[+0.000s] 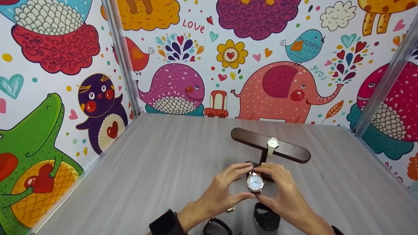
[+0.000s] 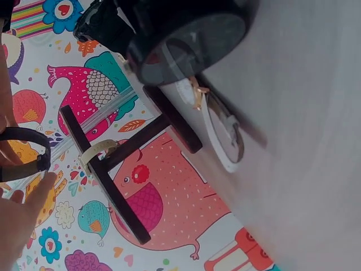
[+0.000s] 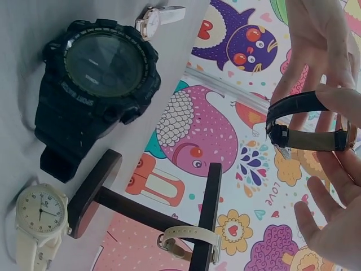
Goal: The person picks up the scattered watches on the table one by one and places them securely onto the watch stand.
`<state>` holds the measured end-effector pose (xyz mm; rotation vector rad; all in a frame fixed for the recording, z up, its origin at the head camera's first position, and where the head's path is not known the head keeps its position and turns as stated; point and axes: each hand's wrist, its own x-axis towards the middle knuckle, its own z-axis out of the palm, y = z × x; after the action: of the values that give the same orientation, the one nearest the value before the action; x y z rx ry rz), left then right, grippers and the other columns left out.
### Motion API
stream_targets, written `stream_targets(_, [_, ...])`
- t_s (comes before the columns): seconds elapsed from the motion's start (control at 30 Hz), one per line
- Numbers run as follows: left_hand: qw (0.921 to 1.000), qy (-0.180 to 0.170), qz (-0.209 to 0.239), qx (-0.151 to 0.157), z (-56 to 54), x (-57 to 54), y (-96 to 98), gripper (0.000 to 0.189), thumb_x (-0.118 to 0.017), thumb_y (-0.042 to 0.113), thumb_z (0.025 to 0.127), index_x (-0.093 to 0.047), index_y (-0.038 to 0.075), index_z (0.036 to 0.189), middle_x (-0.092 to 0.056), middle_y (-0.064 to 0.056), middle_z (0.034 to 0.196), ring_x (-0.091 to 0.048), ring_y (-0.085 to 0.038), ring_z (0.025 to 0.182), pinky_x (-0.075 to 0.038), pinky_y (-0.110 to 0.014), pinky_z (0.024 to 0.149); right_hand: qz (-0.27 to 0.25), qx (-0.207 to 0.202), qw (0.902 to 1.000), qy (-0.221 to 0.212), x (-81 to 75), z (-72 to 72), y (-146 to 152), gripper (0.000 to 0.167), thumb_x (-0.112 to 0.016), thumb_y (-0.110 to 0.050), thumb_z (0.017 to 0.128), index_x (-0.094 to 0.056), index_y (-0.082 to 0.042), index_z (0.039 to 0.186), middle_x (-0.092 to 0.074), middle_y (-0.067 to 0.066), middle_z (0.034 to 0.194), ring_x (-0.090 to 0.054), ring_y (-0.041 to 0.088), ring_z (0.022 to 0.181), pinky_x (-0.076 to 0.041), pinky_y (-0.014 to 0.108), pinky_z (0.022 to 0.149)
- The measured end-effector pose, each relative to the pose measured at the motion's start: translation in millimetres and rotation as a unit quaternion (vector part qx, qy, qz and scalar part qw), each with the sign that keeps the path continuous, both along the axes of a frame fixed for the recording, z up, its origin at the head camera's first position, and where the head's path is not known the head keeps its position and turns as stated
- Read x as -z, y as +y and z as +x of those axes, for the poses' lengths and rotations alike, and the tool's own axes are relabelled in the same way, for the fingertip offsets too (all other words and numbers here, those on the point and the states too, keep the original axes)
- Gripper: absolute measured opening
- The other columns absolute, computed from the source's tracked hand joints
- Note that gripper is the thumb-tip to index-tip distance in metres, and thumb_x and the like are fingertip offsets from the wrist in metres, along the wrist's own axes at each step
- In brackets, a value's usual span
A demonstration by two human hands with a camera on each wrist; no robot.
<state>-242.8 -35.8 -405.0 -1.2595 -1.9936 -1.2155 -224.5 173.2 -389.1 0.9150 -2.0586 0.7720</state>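
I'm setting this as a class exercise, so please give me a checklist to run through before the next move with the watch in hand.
1. Held watch steadied by both hands: ok; left hand and right hand both grip it.
2. Dial in sight: ok; its pale face shows in the head view.
3. Buckle on the watch strap fastened: cannot tell; the strap forms a loop, but the detail is too small.
4. Stand upright: ok.
5. Room on its bar: ok; bare on both sides of the cream-strapped watch.
6. Table free of other watches: not ok; a black digital watch rests there.
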Motion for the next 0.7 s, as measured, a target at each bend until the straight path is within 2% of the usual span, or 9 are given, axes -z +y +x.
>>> stream_targets(0.2, [0.9989, -0.016, 0.020, 0.039, -0.3, 3.4, 2.3, 0.057, -0.076, 0.011, 0.084, -0.054, -0.004, 0.135, -0.060, -0.021, 0.134, -0.062, -0.033, 0.124, -0.055, -0.023, 0.095, 0.013, 0.000, 0.9999, -0.003, 3.2, 0.4, 3.0, 0.082, -0.095, -0.002, 0.052, -0.064, -0.013, 0.127, -0.067, 0.001, 0.121, -0.057, 0.016, 0.116, -0.029, 0.013, 0.105])
stream_targets(0.33, [0.9990, -0.010, 0.026, 0.035, -0.5, 2.9, 3.0, 0.056, -0.074, 0.011, 0.085, -0.053, -0.005, 0.135, -0.060, -0.021, 0.134, -0.061, -0.034, 0.125, -0.055, -0.026, 0.096, 0.006, -0.020, 0.9998, 0.001, 2.4, -0.6, 6.0, 0.085, -0.095, -0.004, 0.054, -0.063, -0.013, 0.132, -0.067, 0.004, 0.125, -0.056, 0.016, 0.119, -0.030, 0.012, 0.107])
stream_targets(0.5, [0.9977, -0.028, 0.035, 0.050, 0.0, 1.1, 3.7, 0.054, -0.073, 0.009, 0.086, -0.053, -0.007, 0.134, -0.059, -0.022, 0.134, -0.060, -0.035, 0.126, -0.054, -0.027, 0.098, 0.005, -0.029, 0.9992, 0.025, 2.3, -1.6, 8.3, 0.085, -0.095, -0.002, 0.052, -0.064, -0.010, 0.131, -0.068, 0.010, 0.126, -0.054, 0.021, 0.126, -0.029, 0.012, 0.114])
stream_targets(0.6, [0.9972, -0.036, 0.033, 0.056, 0.8, 2.4, 3.4, 0.055, -0.073, 0.008, 0.086, -0.052, -0.007, 0.135, -0.058, -0.022, 0.134, -0.059, -0.035, 0.126, -0.054, -0.025, 0.098, 0.017, -0.014, 0.9991, 0.037, 3.3, -0.8, 8.7, 0.087, -0.096, -0.003, 0.049, -0.065, -0.011, 0.130, -0.069, 0.008, 0.125, -0.056, 0.021, 0.126, -0.031, 0.013, 0.111])
stream_targets(0.7, [0.9978, -0.034, 0.025, 0.051, 0.9, 5.7, 3.0, 0.054, -0.072, 0.009, 0.088, -0.051, -0.006, 0.136, -0.058, -0.021, 0.134, -0.060, -0.034, 0.125, -0.054, -0.024, 0.096, 0.023, -0.006, 0.9988, 0.044, 5.0, -0.4, 8.6, 0.086, -0.097, -0.004, 0.048, -0.066, -0.012, 0.128, -0.071, 0.005, 0.123, -0.058, 0.020, 0.124, -0.035, 0.016, 0.101])
